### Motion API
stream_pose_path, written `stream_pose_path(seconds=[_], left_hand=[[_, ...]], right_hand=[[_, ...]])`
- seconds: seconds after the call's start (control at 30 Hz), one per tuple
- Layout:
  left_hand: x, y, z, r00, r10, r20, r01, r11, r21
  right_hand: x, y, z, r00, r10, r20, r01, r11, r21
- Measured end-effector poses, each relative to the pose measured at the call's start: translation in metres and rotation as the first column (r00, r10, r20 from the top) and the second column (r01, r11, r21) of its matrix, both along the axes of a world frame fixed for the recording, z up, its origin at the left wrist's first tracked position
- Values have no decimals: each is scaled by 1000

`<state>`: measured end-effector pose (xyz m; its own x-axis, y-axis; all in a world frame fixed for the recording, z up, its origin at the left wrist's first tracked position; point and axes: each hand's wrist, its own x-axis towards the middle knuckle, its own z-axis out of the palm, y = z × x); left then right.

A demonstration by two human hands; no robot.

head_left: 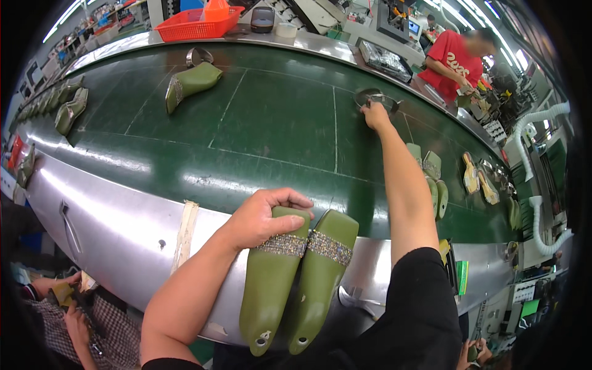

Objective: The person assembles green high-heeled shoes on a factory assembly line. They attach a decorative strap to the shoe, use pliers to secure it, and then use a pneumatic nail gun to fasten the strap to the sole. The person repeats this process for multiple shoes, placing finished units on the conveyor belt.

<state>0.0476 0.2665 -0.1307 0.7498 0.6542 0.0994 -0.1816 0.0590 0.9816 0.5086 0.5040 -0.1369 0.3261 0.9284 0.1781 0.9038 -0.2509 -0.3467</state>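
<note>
The left hand (262,216) is closing over the toe end of a pair of olive-green shoe lasts (296,277), fingers curling across the top of the left last while both are lying side by side on the shiny metal edge (117,216) of the green conveyor belt (277,123). Each last is wearing a glittering rhinestone strap (308,245) across its forepart, and their heel ends, each with a small hole, are pointing toward the person. The right hand (375,114) is reaching far across the belt, its arm fully stretched, and its fingers are pinching the rim of a small metal holder (373,97) lying near the belt's far side. Another olive last with a strap (190,83) is lying on the belt at the upper left, just beside a second metal holder (198,57). More lasts are lining up along the left edge (71,110) and along the right stretch of the belt (435,185). An orange plastic basket (197,24) is sitting beyond the belt, and a person in a red shirt (453,61) is working at the far right.
</note>
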Motion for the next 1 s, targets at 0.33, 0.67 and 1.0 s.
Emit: stream_pose_path(seconds=[0.33, 0.67, 1.0], left_hand=[[-12, 12, -21, 878, 337, 341, -313, 942, -124], [-155, -223, -23, 560, 793, 241, -806, 454, 379], [-388, -705, -184, -6, 666, -746, -606, 590, 533]], right_hand=[[-250, -252, 130, 671, 673, -312, -701, 712, 26], [-342, -463, 136, 836, 540, 96, -548, 813, 195], [-321, -544, 144, 726, 677, -122, -595, 707, 381]])
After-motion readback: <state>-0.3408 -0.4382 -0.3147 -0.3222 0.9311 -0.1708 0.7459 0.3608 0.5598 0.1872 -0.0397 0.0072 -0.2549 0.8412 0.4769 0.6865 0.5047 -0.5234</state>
